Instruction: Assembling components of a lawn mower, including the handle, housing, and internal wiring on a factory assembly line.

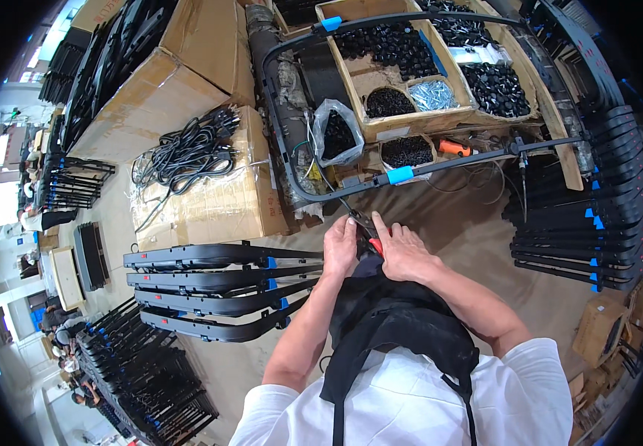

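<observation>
Both hands meet in front of my body, just below the near bar of a black rounded frame [366, 183]. Red-handled pliers [376, 244] are gripped in my right hand [405, 251], their dark jaws angled up and left. Fingers curled, my left hand [341, 245] is closed right beside the jaws; whatever it pinches is too small or hidden. A thin cable [326, 178] hangs from the frame down toward the hands. Blue tape [400, 175] wraps the frame's near bar. Under my wrists lies a black apron [396, 312].
Beyond the frame, a wooden tray [370, 134] holds black caps and silver screws [431, 95]. An orange-handled tool [455, 148] lies nearby. Black cables [184, 156] rest on a cardboard box [247, 178] at left. Black frames stack at left [210, 301] and right [611, 201].
</observation>
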Demonstrator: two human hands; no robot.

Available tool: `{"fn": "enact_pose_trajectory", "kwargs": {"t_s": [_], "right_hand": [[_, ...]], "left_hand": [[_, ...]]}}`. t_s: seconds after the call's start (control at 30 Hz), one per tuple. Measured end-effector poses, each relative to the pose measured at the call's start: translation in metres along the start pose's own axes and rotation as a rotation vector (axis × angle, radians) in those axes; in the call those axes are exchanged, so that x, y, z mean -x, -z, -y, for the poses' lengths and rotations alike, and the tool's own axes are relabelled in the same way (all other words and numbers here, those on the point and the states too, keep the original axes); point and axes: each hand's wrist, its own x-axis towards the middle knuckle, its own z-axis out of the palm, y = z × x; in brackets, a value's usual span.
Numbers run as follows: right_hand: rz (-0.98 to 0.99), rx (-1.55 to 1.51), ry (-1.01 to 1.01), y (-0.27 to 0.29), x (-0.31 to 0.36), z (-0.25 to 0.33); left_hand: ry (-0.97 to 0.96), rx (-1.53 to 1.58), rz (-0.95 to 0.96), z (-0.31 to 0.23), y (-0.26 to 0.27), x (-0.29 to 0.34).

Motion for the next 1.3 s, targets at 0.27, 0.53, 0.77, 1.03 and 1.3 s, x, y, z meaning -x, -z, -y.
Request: {"fn": "enact_pose_trajectory", "kwargs": {"t_s": [0.27, 0.53, 0.77, 1.03, 1.3], "right_hand": [[-0.244, -0.049, 0.150, -0.004, 0.011, -0.008], [-0.375, 0.009, 0.187, -0.013, 0.021, 0.013], [-0.563, 0.066, 0.003, -0.042, 0.006, 0.057], [-0.638, 0.084, -0.251, -0.073, -0.019, 0.098], [-0.721, -0.019, -0.217, -0.078, -0.023, 0.103]], "left_hand": [[-0.092, -0.098, -0.015, -0.032, 0.000, 0.005], [-0.722, -1.261, -0.319, -0.128, 0.047, -0.041], [-0.533, -1.387, 0.160, -0.133, 0.045, -0.101], [-0.573, -1.199, 0.106, -0.117, 0.040, -0.102], [-0.528, -1.104, 0.012, -0.115, 0.043, -0.103]]}}
